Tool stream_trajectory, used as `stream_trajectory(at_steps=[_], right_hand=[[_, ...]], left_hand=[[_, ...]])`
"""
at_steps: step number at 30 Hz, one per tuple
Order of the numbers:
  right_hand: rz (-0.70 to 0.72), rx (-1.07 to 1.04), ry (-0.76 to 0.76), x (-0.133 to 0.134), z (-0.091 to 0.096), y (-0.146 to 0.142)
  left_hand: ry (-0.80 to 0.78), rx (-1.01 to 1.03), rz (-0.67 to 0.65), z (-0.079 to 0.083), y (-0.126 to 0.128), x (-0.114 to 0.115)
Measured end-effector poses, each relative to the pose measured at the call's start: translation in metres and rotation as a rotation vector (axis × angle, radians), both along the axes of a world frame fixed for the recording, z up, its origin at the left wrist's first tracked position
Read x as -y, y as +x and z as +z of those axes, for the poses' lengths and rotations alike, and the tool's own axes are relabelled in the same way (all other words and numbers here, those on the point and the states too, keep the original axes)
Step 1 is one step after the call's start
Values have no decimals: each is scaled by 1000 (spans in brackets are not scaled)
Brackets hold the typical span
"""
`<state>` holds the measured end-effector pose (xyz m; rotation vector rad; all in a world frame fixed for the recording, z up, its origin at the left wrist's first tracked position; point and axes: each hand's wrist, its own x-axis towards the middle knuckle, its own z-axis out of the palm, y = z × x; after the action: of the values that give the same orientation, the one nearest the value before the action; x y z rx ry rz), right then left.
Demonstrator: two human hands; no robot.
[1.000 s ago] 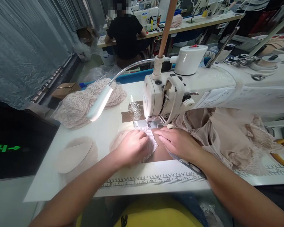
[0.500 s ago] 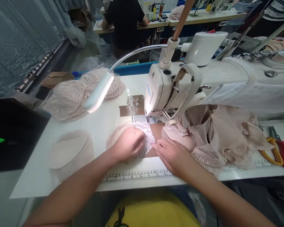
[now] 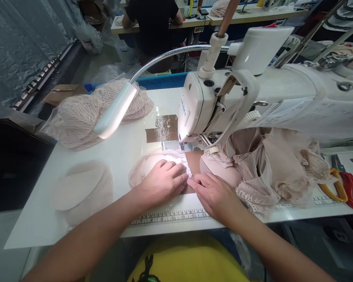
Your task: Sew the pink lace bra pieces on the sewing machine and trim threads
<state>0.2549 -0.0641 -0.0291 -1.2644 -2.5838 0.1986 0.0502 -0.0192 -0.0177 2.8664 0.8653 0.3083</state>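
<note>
My left hand [image 3: 162, 181] lies on a beige lace bra cup [image 3: 141, 168], fingers curled and pressed down on the lace trim [image 3: 176, 154] just in front of the needle. My right hand [image 3: 212, 192] rests beside it, fingers together, pinching the fabric edge where both hands meet. The white sewing machine [image 3: 253, 102] stands directly behind my hands. A bunched pile of beige lace garments [image 3: 270, 168] lies under the machine arm to the right.
A gooseneck lamp [image 3: 114, 111] shines over the table's left. A bag of lace cups [image 3: 82, 113] sits at back left, padded cups [image 3: 82, 192] at front left. Scissors [image 3: 344, 186] lie at far right. A ruler strip [image 3: 170, 217] runs along the front edge. A person sits beyond.
My hands have drawn back a little toward the front edge with the fabric. The camera has tilted down and moved closer to the machine.
</note>
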Motion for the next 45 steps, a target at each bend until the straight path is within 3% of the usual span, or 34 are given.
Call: stream_trajectory(at_steps=[7, 12, 20, 24, 30, 38, 45], right_hand=[[19, -40, -1, -2, 5, 7], [-53, 24, 36, -10, 5, 10], [-33, 100, 55, -16, 0, 6], [-31, 80, 105, -14, 0, 6], [-42, 69, 105, -13, -1, 5], [-20, 26, 150, -14, -4, 6], [-22, 16, 142, -14, -3, 5]], left_hand=[[20, -20, 12, -1, 2, 3], [10, 6, 7, -1, 1, 2], [-71, 42, 46, -2, -3, -3], [-17, -14, 99, -4, -1, -10], [96, -163, 46, -5, 1, -15], [127, -231, 27, -5, -1, -16], [104, -155, 35, -6, -2, -17]])
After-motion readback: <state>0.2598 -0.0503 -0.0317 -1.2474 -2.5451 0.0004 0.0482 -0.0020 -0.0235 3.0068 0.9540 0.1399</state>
